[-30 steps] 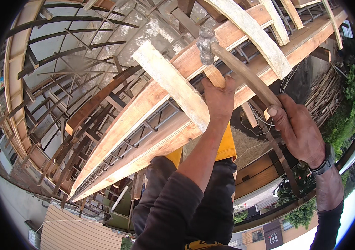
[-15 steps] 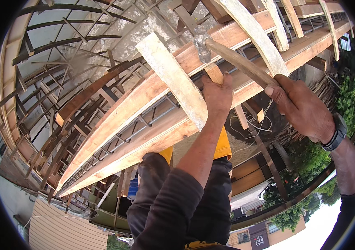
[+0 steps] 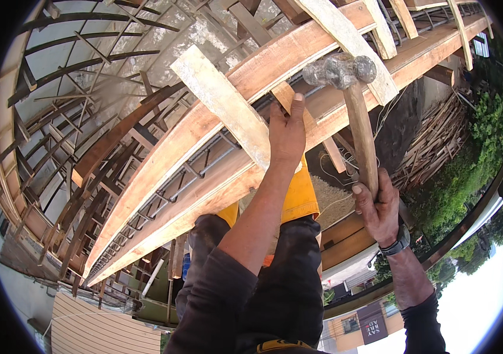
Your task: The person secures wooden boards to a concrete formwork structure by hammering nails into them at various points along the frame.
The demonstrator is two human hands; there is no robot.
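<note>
My left hand [image 3: 287,131] reaches up and presses against a short wooden strip [image 3: 296,112] set on the long timber formwork beam [image 3: 216,118]. A pale cross plank [image 3: 222,103] lies over the beam just left of that hand. My right hand [image 3: 380,206] grips the wooden handle of a hammer [image 3: 357,127]. Its metal head [image 3: 340,69] is raised near the beam, right of my left thumb. Steel reinforcement bars [image 3: 186,177] run inside the beam form.
Curved dark timber ribs [image 3: 68,147] fan out at the left. A heap of scrap wood [image 3: 440,141] lies on the ground at the right beside green bushes [image 3: 487,135]. Below are my dark trousers [image 3: 281,277] and a yellow cloth [image 3: 298,194].
The hammer has swung from lying angled across the beam to nearly upright, its head pulled back to the right. My right hand dropped lower. My left hand stayed on the strip.
</note>
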